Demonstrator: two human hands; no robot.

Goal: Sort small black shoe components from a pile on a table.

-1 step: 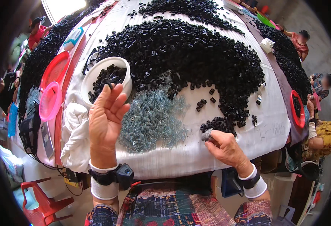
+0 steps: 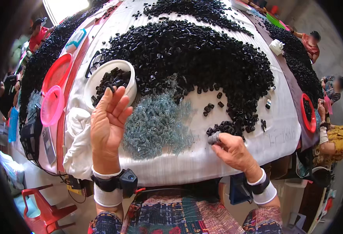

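Over the rim of a white bowl with small black plastic pieces inside, my left hand is turned palm up. Its thumb and forefinger pinch one dark piece, while the other fingers stay loosely stretched. My right hand is closed at the near edge of a small cluster of black pieces. A grey wrapping covers one of its fingertips, and whatever the fingers hold is hidden. Between the hands lies a heap of small clear-grey coil springs.
A large heap of black pieces spreads across the white cloth. Left of the bowl are a white crumpled cloth, a pink basket and a red tray. Other people sit along neighbouring tables. A red chair stands lower left.
My left hand has shifted very slightly left, still pinching the dark piece. The right hand stays in almost the same place.
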